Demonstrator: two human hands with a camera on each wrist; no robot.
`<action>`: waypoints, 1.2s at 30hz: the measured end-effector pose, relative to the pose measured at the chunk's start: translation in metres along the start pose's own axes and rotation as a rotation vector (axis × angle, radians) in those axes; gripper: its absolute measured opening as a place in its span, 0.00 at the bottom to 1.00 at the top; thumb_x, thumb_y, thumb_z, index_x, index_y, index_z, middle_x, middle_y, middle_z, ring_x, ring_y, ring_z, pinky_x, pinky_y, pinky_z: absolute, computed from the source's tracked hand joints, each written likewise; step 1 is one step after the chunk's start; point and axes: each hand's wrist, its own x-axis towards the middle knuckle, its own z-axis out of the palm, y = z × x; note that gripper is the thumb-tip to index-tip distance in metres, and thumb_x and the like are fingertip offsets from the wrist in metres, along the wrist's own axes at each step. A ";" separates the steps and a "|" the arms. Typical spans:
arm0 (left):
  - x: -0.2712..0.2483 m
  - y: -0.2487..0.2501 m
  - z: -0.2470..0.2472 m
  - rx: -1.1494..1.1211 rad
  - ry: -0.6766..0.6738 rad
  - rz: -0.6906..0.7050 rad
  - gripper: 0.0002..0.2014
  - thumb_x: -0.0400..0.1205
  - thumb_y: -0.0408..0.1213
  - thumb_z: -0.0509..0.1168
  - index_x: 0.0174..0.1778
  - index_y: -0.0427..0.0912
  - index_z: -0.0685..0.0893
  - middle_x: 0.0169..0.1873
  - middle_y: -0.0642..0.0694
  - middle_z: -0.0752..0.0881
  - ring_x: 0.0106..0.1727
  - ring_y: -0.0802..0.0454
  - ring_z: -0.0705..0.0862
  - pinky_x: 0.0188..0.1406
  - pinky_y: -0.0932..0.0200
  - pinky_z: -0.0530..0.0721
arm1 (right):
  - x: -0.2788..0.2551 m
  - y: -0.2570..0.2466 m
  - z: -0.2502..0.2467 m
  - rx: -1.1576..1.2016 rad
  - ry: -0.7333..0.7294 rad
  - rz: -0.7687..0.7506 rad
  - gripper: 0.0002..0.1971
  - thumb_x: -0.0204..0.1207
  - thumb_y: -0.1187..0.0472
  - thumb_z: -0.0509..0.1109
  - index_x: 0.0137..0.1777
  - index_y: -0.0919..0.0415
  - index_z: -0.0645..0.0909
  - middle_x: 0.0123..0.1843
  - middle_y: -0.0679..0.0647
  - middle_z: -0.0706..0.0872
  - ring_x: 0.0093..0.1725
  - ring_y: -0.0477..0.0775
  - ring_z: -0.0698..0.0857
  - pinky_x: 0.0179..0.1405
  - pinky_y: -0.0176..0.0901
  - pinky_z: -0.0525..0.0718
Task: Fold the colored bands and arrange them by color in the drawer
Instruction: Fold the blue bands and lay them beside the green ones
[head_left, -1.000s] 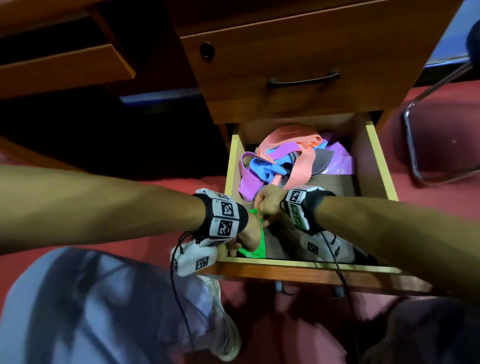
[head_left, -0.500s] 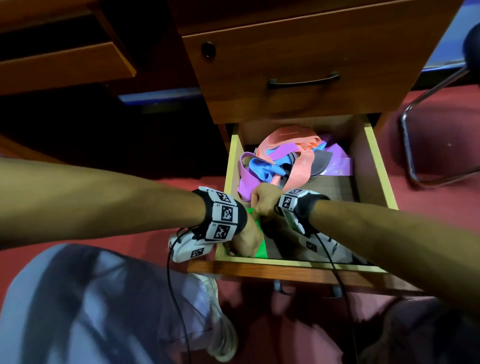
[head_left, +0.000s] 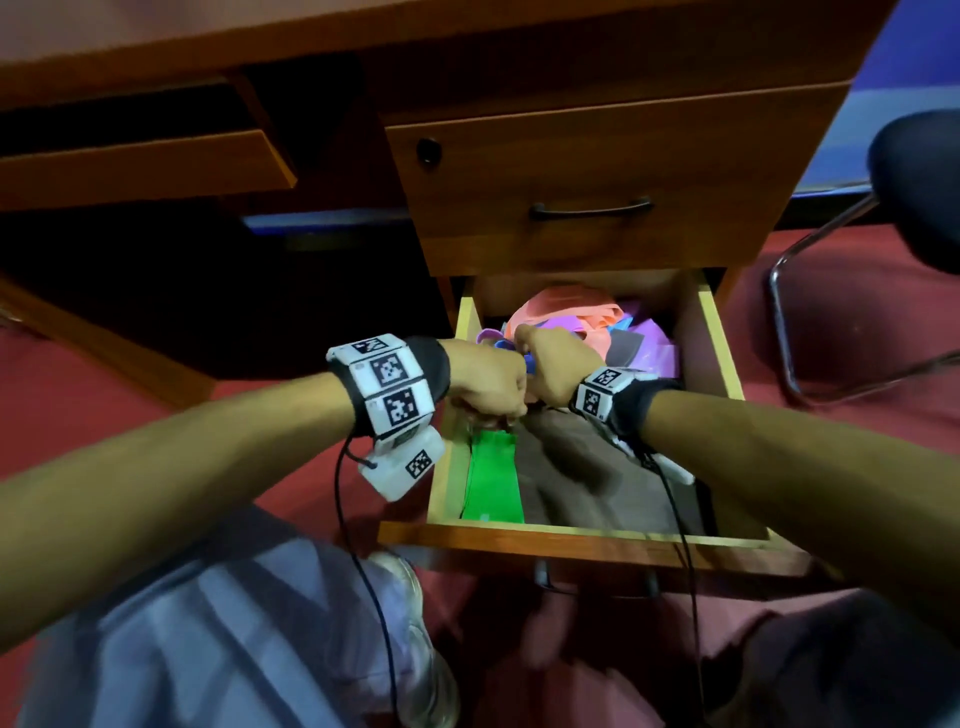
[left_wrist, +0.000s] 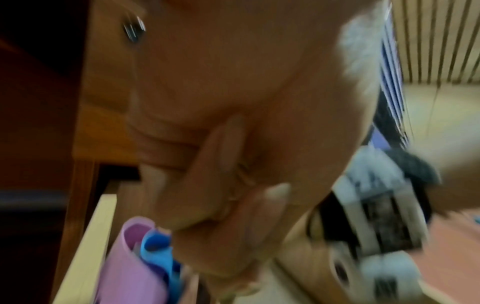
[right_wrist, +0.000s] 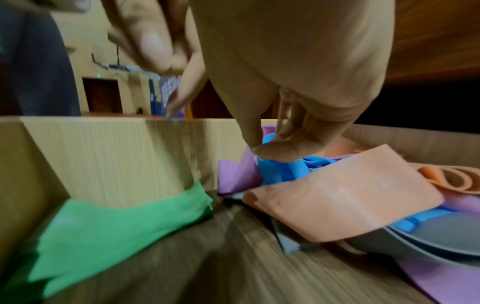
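Observation:
A folded green band (head_left: 493, 483) lies flat along the left wall at the front of the open drawer (head_left: 571, 538); the right wrist view shows the same green band (right_wrist: 116, 222). At the back sits a tangled pile with an orange band (head_left: 566, 309), purple, blue and grey ones. My right hand (head_left: 556, 364) reaches into the pile's near left edge and pinches a blue band (right_wrist: 280, 166) beside a purple band (right_wrist: 233, 176). My left hand (head_left: 488, 387) hovers just left of it over the drawer's left side, fingers curled, with nothing visible in them.
A closed upper drawer with a dark handle (head_left: 589, 210) hangs directly above the pile. A metal chair leg (head_left: 779, 332) stands to the right on the red carpet. My knees and a shoe (head_left: 410, 592) are below the drawer front.
Both hands have moved from the green band at the drawer's front left back to the pile. The green band now lies released, and my right hand has taken the blue band.

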 end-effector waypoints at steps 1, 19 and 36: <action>-0.005 0.002 -0.003 -0.024 0.078 -0.001 0.10 0.84 0.34 0.63 0.45 0.36 0.90 0.35 0.41 0.90 0.29 0.46 0.79 0.21 0.64 0.73 | -0.001 0.000 0.000 -0.045 -0.025 -0.006 0.19 0.70 0.55 0.74 0.60 0.54 0.77 0.55 0.59 0.87 0.55 0.66 0.86 0.49 0.52 0.83; -0.007 -0.014 -0.016 -0.520 0.685 0.020 0.21 0.76 0.45 0.75 0.63 0.44 0.81 0.50 0.42 0.90 0.49 0.48 0.88 0.52 0.56 0.85 | -0.044 -0.011 -0.111 0.722 0.306 0.129 0.05 0.77 0.63 0.74 0.39 0.59 0.87 0.28 0.46 0.83 0.26 0.41 0.78 0.25 0.33 0.74; -0.036 0.053 -0.006 -0.060 0.952 0.566 0.23 0.86 0.52 0.67 0.78 0.61 0.75 0.67 0.58 0.83 0.64 0.51 0.84 0.59 0.47 0.84 | -0.100 0.008 -0.121 1.457 0.245 0.358 0.06 0.83 0.62 0.69 0.51 0.66 0.81 0.30 0.57 0.78 0.33 0.53 0.83 0.39 0.43 0.90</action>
